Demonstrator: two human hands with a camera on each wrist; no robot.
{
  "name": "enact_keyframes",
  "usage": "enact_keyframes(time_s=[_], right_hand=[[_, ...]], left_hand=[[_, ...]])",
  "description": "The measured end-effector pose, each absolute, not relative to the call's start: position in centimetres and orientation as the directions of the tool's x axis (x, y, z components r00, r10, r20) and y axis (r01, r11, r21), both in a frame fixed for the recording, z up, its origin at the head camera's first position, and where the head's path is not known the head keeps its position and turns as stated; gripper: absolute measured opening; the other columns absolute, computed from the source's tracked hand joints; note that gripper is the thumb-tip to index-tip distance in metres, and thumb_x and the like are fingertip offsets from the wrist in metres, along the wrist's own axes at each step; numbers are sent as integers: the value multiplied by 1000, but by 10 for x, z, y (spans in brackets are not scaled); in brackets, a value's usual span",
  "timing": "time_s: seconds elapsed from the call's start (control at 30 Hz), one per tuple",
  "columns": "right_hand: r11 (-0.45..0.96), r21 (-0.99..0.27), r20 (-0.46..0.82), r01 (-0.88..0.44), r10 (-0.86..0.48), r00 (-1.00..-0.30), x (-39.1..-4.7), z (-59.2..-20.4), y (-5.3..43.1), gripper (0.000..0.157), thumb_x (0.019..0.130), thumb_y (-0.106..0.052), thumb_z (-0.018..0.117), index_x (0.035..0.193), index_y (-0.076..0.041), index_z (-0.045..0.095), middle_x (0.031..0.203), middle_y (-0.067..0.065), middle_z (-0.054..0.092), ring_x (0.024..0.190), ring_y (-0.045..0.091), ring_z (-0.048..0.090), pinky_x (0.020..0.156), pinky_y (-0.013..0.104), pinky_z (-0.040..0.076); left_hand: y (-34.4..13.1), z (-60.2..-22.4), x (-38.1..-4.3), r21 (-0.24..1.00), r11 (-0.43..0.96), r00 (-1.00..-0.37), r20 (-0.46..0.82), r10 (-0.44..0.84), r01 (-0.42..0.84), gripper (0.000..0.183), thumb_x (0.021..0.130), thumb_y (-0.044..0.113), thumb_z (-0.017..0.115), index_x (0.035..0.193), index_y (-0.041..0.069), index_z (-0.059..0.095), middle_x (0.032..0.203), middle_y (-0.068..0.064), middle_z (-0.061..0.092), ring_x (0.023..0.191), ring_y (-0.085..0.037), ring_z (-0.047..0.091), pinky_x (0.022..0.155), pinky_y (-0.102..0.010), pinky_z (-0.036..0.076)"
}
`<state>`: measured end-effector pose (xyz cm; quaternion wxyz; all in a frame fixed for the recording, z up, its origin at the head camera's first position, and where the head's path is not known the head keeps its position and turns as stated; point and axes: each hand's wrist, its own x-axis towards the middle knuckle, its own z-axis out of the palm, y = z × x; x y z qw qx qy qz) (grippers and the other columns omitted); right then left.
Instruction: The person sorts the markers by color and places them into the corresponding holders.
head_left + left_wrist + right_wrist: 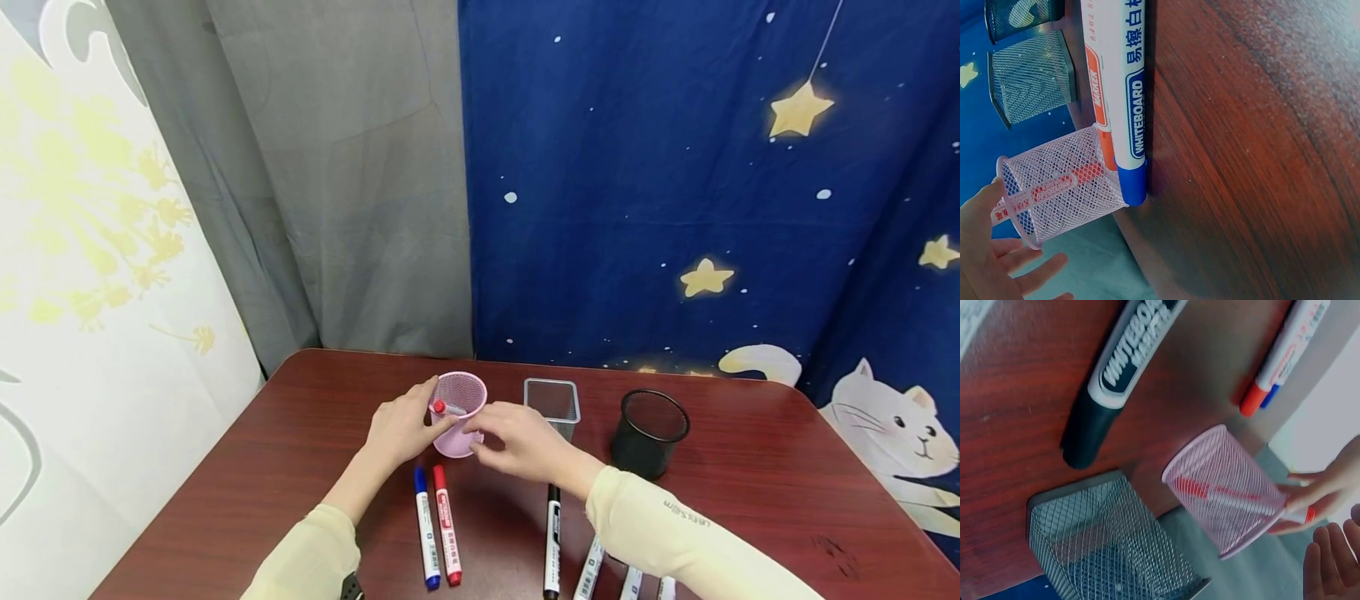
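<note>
A pink mesh pen cup (455, 442) stands upright near the table's far edge. Inside leans a red-and-white marker (450, 409), its red end near the rim. My left hand (400, 427) holds the cup from the left, with the thumb at the rim and the fingers around the side. To the cup's right, my right hand (521, 440) hovers with loosely bent fingers and nothing in them; the right wrist view shows those fingers (1332, 562) apart from the cup. Close in front lie a blue marker (427, 529) and a red marker (447, 525), side by side.
A grey square mesh holder (558, 404) stands behind my right hand, and a black round mesh holder (643, 446) farther right. A black marker (552, 542) and several white-barrelled markers (590, 571) lie below my right forearm. Curtains hang behind the table (757, 467).
</note>
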<state>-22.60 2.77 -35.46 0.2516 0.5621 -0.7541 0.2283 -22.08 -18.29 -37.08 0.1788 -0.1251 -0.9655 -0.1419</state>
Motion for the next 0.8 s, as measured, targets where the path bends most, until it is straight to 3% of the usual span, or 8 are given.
enact_keyframes(time_s=[0.2,0.8], right_hand=[[228,-5,607,-974,-773,-184,-218,-361,26,16,75,-13,68,91,-13,64,88,-6,62,82,8,57,74,20,46],[143,251,424,-957,-906,-24,-203,-386,18,13,76,-19,66,89,-18,66,80,-11,56,76,3,53,66,15,45]], left_hand=[[-185,-374,-221,232,914,-877,433,210,333,71,80,51,62,128,1,47,114,-17,58,87,-34,62,70,-50,47],[-182,-371,-221,239,928,-907,378,183,286,70,77,47,67,128,2,48,115,-15,58,91,-33,61,72,-49,48]])
